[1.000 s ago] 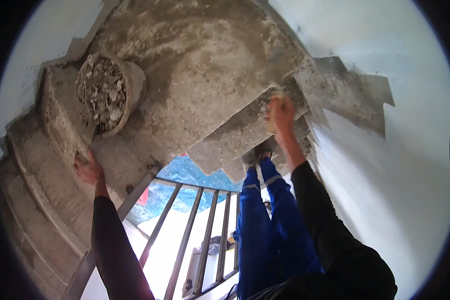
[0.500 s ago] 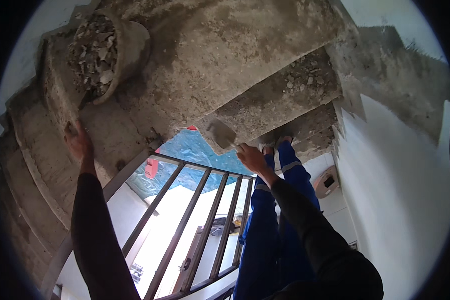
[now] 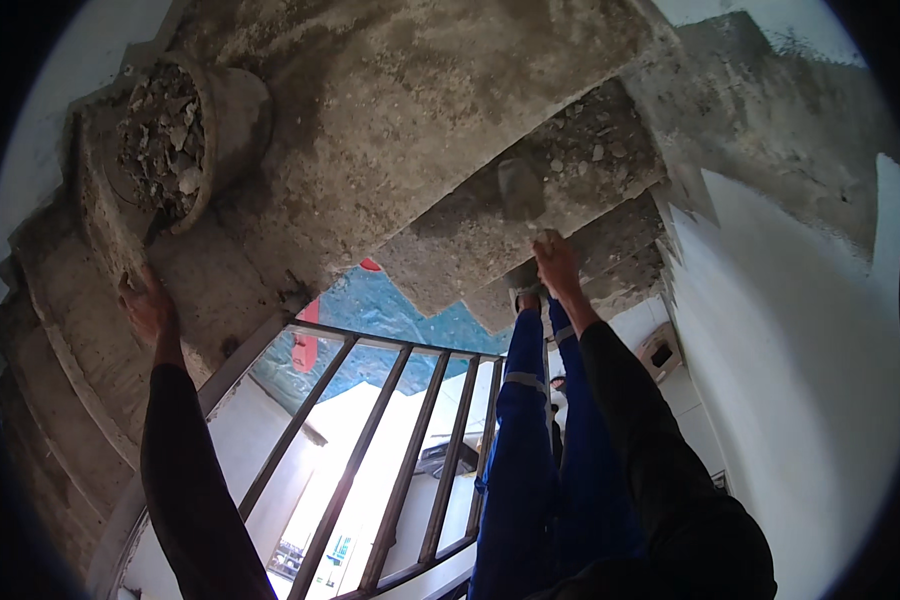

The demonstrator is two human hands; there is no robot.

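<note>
The right hand (image 3: 556,265) is closed around the handle of a trowel (image 3: 521,190), whose grey blade lies flat on a rubble-strewn concrete step (image 3: 570,160). The left hand (image 3: 148,308) grips the outer edge of a lower step (image 3: 100,230), fingers curled, just below a bucket (image 3: 185,135) full of broken plaster. A metal railing (image 3: 370,450) runs beneath both arms.

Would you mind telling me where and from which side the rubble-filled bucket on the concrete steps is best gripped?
Grip the bucket by its rim, coming from its open mouth: it is full of rubble, its wall is broad and smooth, and no handle is visible. The left hand, on the step edge, is nearer than the right hand.
</note>
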